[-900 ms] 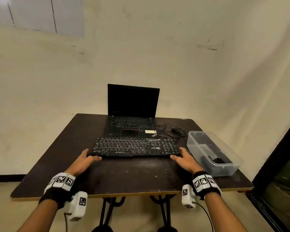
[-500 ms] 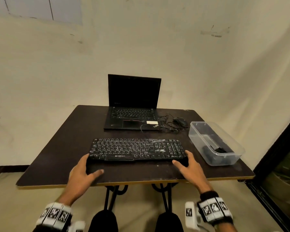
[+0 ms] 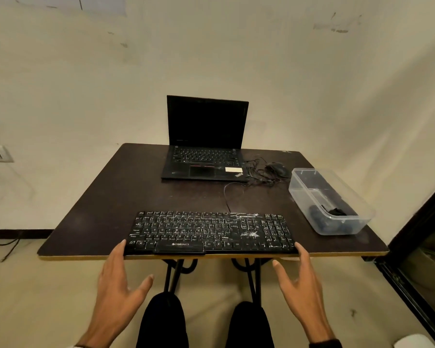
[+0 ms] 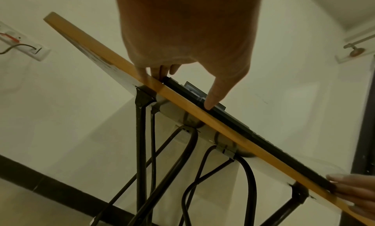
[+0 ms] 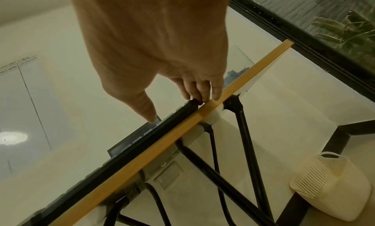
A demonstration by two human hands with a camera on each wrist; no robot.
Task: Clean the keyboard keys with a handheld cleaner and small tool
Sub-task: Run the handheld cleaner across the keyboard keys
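Black keyboard (image 3: 211, 232) lies lengthwise along table (image 3: 111, 197) edge, both hands' grip wide

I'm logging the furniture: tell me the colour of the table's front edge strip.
Light yellowish wood tone on the table's front edge strip, against the dark brown top; clearest in the left wrist view.

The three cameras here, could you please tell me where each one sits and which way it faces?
Head: worn high, looking forward and down at the table, keyboard, laptop; both hands and the knees show.
Left wrist: below the table edge, looking up along the left hand to the keyboard's left end.
Right wrist: likewise, along the right hand to its right end.
All three share the keyboard and the table's front edge.
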